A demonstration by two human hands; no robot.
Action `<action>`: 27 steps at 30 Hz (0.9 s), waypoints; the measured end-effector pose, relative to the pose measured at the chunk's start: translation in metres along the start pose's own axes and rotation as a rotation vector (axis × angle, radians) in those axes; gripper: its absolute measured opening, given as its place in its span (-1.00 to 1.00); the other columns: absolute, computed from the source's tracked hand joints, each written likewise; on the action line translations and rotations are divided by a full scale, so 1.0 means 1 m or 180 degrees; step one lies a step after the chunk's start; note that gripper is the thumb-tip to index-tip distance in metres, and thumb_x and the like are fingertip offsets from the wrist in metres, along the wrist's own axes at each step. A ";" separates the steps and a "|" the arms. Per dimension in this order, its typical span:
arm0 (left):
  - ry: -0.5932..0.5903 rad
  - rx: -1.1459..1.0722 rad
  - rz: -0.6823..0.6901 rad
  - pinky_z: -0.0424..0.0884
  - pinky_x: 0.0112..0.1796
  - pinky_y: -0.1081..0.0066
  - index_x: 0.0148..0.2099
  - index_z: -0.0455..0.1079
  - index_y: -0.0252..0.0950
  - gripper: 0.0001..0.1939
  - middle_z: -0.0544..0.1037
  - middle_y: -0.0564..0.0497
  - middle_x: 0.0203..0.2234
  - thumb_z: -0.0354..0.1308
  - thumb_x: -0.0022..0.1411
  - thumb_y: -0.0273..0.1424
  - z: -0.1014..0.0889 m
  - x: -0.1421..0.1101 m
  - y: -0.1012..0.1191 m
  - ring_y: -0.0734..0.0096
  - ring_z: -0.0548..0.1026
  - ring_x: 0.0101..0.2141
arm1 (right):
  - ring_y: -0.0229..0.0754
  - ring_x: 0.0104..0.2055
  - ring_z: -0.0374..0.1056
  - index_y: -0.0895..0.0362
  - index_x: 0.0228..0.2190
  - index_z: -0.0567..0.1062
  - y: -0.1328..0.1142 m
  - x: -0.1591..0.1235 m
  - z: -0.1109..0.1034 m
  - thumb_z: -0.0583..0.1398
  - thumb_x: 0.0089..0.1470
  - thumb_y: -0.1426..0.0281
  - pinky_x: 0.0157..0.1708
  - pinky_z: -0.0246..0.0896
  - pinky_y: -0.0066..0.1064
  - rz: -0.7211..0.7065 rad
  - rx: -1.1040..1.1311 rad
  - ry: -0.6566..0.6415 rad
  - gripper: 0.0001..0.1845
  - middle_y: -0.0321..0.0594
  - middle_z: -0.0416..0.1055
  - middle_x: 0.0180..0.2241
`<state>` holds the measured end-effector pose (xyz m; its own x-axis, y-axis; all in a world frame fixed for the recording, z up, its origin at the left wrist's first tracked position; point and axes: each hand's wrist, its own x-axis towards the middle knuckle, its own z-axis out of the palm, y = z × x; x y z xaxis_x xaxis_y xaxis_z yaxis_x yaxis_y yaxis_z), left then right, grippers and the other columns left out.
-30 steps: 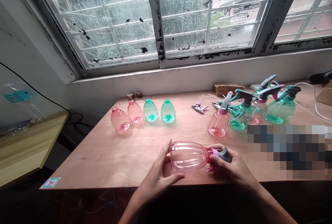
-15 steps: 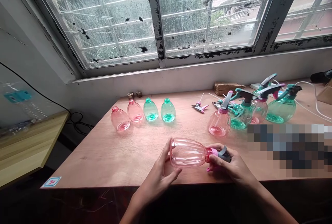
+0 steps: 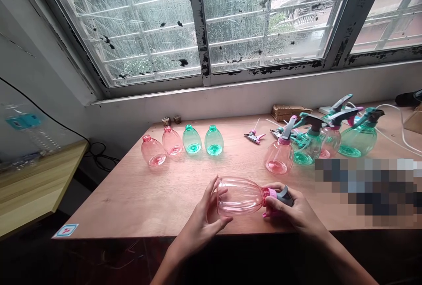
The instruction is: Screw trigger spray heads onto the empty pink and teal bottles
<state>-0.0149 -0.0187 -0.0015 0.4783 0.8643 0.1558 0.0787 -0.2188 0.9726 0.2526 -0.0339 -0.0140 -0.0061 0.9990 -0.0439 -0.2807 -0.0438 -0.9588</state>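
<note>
I hold a clear pink bottle [image 3: 240,196] sideways just above the near edge of the wooden table [image 3: 138,197]. My left hand [image 3: 206,221] cups the bottle's base, fingers curled round it. My right hand [image 3: 295,212] is closed round the grey and pink spray head [image 3: 279,196] set on the bottle's neck. The trigger is mostly hidden under my fingers.
Two pink [image 3: 153,151] and two green [image 3: 214,140] capless bottles stand in a row at the back left. Several bottles with spray heads [image 3: 308,142] cluster at the right. Loose spray heads [image 3: 253,136], a brown box [image 3: 288,112] and white cables [image 3: 404,133] lie behind.
The bottle's base has lifted slightly and my left hand's fingers have shifted their hold on it. My right hand stays on the spray head.
</note>
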 end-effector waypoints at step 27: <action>0.0079 0.0405 -0.0025 -0.04 0.36 0.05 0.46 -0.16 0.09 -0.01 0.01 0.02 0.45 0.37 0.20 -0.40 -0.002 -0.001 0.005 0.04 0.02 0.40 | -0.17 -0.45 0.50 0.15 -0.19 0.54 0.000 0.001 -0.007 0.44 0.01 0.25 -0.34 0.59 -0.26 0.0096 0.0025 -0.0284 -0.63 -0.31 0.54 -0.47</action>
<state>-0.0169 -0.0194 0.0040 0.4556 0.8768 0.1540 0.1934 -0.2664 0.9443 0.2589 -0.0332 -0.0156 -0.0998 0.9939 -0.0471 -0.2866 -0.0740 -0.9552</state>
